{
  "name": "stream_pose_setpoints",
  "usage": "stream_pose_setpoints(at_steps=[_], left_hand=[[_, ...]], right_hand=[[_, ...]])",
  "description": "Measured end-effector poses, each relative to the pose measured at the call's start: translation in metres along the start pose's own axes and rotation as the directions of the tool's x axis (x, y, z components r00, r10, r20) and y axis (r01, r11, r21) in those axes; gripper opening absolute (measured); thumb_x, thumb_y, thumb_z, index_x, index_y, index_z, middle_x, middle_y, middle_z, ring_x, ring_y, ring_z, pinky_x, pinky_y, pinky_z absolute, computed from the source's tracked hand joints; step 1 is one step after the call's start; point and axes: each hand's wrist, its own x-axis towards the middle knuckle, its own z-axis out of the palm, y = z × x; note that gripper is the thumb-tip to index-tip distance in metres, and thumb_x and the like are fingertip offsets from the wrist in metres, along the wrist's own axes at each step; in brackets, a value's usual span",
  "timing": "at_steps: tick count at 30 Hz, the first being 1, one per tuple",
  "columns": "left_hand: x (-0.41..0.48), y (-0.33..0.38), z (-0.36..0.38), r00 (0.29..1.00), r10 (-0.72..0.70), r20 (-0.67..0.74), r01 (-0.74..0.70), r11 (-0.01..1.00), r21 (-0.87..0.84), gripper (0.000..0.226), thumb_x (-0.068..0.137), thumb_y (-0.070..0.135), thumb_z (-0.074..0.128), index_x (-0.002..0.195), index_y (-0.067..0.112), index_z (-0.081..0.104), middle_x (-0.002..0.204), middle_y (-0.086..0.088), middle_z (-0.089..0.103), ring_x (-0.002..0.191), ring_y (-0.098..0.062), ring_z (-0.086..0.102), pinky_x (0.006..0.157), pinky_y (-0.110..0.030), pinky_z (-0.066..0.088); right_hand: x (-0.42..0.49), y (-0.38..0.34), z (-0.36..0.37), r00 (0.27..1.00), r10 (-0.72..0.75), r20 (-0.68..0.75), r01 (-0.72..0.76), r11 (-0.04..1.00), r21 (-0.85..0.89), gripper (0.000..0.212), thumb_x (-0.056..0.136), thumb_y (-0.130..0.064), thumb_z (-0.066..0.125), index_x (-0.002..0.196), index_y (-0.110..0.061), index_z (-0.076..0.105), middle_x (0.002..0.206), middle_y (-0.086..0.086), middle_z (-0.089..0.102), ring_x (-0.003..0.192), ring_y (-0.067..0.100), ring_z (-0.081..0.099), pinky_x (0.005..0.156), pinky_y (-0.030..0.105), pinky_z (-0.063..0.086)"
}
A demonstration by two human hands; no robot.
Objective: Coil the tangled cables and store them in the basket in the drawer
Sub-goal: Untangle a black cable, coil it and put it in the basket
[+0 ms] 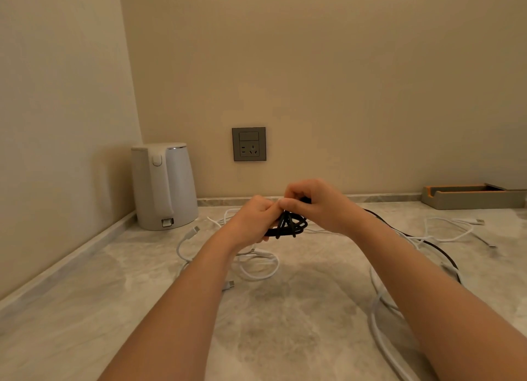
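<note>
The work is at an early stage, by my reading. Below the wall socket (249,144) and in front of it, both hands are raised over the table (285,338) with the black cable (288,226) between them. The left hand (253,221) has its grip closed round a small bundle of finished loops. The right hand (316,206) pinches the strand at the top of that bundle with curled fingers, as if laying on another turn. The coil is only partly made: a long black tail runs off to the right of the socket and lies slack on the table. The white cables (256,266) look untouched, one loose heap lying below the socket under the hands and more strands sprawled to its lower right. So the rest of the black cable, all the white ones and the storing are left to do. No basket or drawer is in view. A kettle (164,187) stands left of the socket, and a tray (470,196) lies far to its right.
</note>
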Motion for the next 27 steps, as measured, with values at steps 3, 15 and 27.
stream_pose_setpoints(at_steps=[3, 15, 27], left_hand=[[-0.002, 0.0, -0.001, 0.995, -0.063, 0.074, 0.069, 0.993, -0.091, 0.051, 0.101, 0.032, 0.037, 0.054, 0.013, 0.035, 0.038, 0.005, 0.03, 0.03, -0.005, 0.025, 0.034, -0.015, 0.024], [-0.006, 0.006, -0.001, 0.958, -0.14, 0.248, 0.284, 0.552, -0.784, 0.042, 0.083, 0.027, 0.044, 0.043, 0.016, 0.048, 0.035, 0.007, 0.029, 0.023, -0.001, 0.023, 0.03, -0.014, 0.017], [-0.004, 0.016, 0.003, 0.942, -0.265, 0.207, 0.292, 0.34, -0.894, 0.056, 0.094, 0.059, 0.033, 0.066, 0.012, 0.045, 0.035, 0.007, 0.026, 0.024, -0.003, 0.024, 0.028, -0.013, 0.018]], right_hand=[[-0.001, 0.002, 0.001, 0.996, 0.069, 0.062, -0.078, 0.983, 0.164, 0.017, 0.095, -0.02, 0.055, 0.079, -0.013, 0.053, 0.059, -0.005, 0.047, 0.05, 0.003, 0.036, 0.05, 0.015, 0.03], [-0.004, -0.017, 0.014, 0.994, 0.106, -0.032, -0.075, 0.855, 0.513, 0.034, 0.103, -0.031, 0.028, 0.098, -0.005, 0.05, 0.06, -0.016, 0.041, 0.054, 0.002, 0.036, 0.058, 0.019, 0.031], [0.005, -0.015, 0.026, 0.982, 0.07, -0.175, 0.009, 0.91, 0.415, 0.005, 0.092, -0.027, 0.058, 0.09, -0.03, 0.054, 0.084, -0.011, 0.061, 0.084, 0.005, 0.06, 0.075, 0.018, 0.047]])
